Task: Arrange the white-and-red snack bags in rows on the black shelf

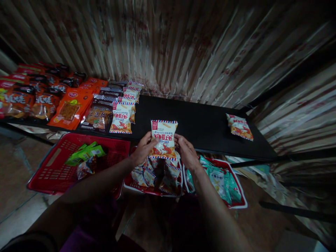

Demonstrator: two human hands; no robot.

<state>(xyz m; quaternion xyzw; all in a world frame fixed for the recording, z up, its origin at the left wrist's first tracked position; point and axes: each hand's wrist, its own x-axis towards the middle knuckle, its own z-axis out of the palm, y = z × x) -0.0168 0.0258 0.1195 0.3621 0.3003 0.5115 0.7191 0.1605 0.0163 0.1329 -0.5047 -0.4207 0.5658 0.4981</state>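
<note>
A white and orange snack bag [165,140] stands upright between my two hands, its printed front facing me. My left hand [144,148] grips its left edge, the thumb lying over the front. My right hand [186,150] holds the right edge, with its fingers partly behind the bag. Below the hands is a red basket [154,192] with several bags of the same print. A row of matching bags [122,117] stands on the black shelf [183,109] to the left of the held bag. One more such bag [239,126] lies alone near the shelf's right end.
Brown potato-chip bags [96,113], orange bags [70,108] and darker-topped bags [18,101] fill the shelf's left part. A red basket [59,143] with green packets is at lower left. Another basket [243,196] holds teal bags at lower right. A pleated curtain [168,45] hangs behind.
</note>
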